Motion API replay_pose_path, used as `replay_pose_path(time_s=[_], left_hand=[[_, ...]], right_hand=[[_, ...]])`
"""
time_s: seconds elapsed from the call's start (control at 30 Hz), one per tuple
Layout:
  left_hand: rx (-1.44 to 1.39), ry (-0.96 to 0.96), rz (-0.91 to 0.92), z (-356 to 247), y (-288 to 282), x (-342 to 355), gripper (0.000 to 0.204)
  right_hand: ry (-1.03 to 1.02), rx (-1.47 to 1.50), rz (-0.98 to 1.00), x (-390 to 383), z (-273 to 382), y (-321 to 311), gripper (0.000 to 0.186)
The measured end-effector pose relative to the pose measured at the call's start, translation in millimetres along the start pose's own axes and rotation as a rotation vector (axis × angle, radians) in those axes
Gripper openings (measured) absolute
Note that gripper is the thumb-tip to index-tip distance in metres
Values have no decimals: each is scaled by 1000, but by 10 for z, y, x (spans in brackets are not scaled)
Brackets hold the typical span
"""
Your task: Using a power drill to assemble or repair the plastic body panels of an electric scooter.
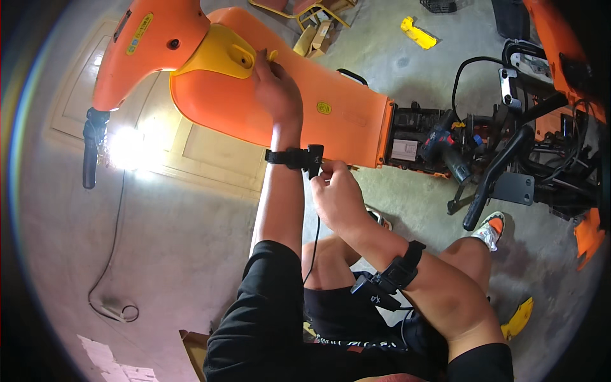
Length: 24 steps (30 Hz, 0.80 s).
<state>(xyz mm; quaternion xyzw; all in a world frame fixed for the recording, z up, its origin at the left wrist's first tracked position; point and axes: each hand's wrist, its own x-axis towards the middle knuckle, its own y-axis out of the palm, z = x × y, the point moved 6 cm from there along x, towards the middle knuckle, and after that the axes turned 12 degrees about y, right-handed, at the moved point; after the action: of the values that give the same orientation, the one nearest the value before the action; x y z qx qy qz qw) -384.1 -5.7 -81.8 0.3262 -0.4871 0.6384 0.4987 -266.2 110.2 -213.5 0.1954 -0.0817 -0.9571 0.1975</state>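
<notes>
In front of me stands an orange scooter with its body partly taken apart. My left hand (pixel 277 92) reaches up to the yellow panel (pixel 219 54) below the handlebar cover, fingers bent beside a small yellow hook (pixel 273 55). What those fingers grip is hidden. Lower down, my right hand (pixel 338 196) is closed in a pinch beside the lower edge of the long orange body panel (pixel 324 127), close to the black strapped device (pixel 312 159) on my left wrist. I cannot make out what lies between its fingertips.
On the bared frame right of the panel lies a cordless drill (pixel 445 146). Black tubes (pixel 499 178) jut toward my leg. Yellow parts (pixel 418 33) lie on the floor. A bright lamp (pixel 127 148) shines near the black handlebar grip (pixel 91 149), and a cable (pixel 114 235) trails below.
</notes>
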Motion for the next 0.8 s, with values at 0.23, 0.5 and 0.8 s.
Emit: replay_pose_path(time_s=[0.23,0.5,0.8], left_hand=[[-211,-404,-218,176,112,-68,30],[-195,-590,-274,126,84,-102,26],[-346,-698,-340,95,60,-67,27]], right_hand=[[7,-50,-44,-1,48,-98,37],[-9,-55,-59,11,27,-144,36],[15,-57,-42,6,-6,-144,34]])
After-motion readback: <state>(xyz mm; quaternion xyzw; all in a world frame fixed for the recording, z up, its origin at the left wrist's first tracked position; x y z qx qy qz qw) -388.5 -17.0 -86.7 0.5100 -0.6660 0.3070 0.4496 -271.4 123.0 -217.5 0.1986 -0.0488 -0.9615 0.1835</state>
